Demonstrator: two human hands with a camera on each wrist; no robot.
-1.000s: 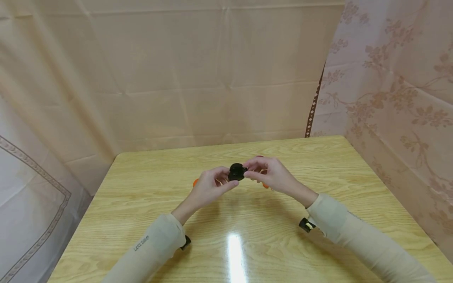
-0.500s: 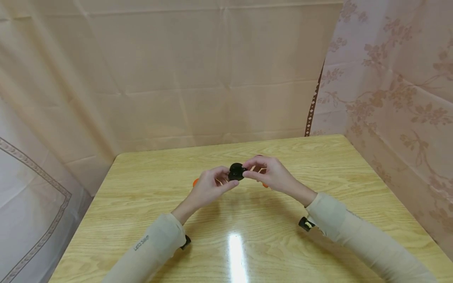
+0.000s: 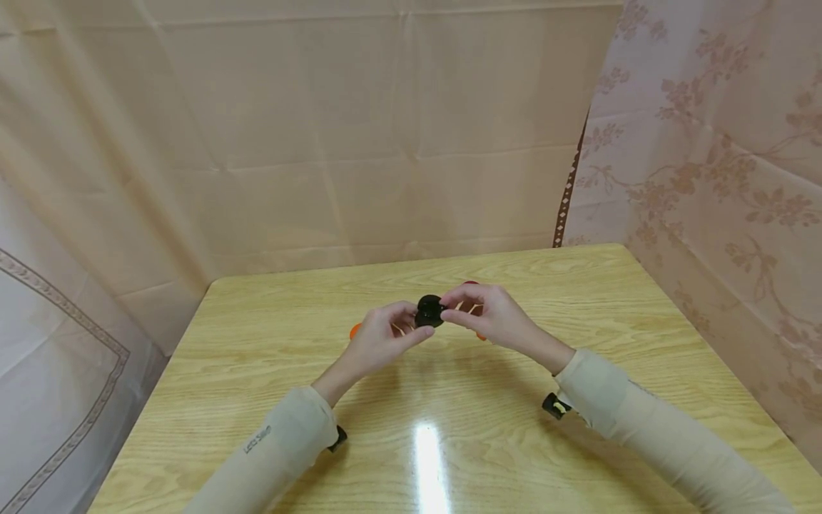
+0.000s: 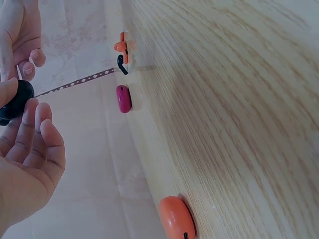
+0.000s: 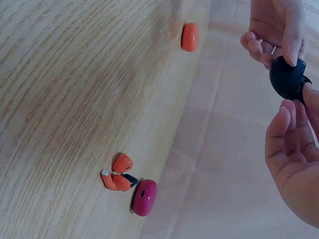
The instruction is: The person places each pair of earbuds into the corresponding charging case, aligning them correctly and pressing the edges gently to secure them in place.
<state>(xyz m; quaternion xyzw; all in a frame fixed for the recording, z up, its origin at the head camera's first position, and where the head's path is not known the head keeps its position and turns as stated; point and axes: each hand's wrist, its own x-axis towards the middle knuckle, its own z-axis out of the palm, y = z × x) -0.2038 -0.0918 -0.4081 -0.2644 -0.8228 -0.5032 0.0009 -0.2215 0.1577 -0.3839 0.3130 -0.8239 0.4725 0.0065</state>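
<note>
Above the table, my left hand [image 3: 380,337] holds a round black earbud charging case [image 3: 429,316] between thumb and fingers, with its lid raised. From the other side, my right hand [image 3: 493,314] brings thumb and fingertips to the case's right edge. They pinch a small black piece there that looks like an earbud, mostly hidden by the fingers. In the right wrist view the case's smooth black shell [image 5: 285,77] faces the camera. Two orange earbuds, one bulb-shaped [image 5: 122,163] and one with a pale-tipped stem [image 5: 118,183], lie on the table beside a black earbud [image 5: 130,179].
A magenta case [image 5: 144,197] lies near the loose earbuds, close to the table's far edge. Farther left sits a glossy orange case [image 4: 177,217]. The wooden table [image 3: 501,428] meets hanging curtains [image 3: 359,143] at the back and sides.
Both hands stay nearly in place. The right fingertips shift slightly at the case, and the small dark piece protruding between them shows less. The case tilts a little.
</note>
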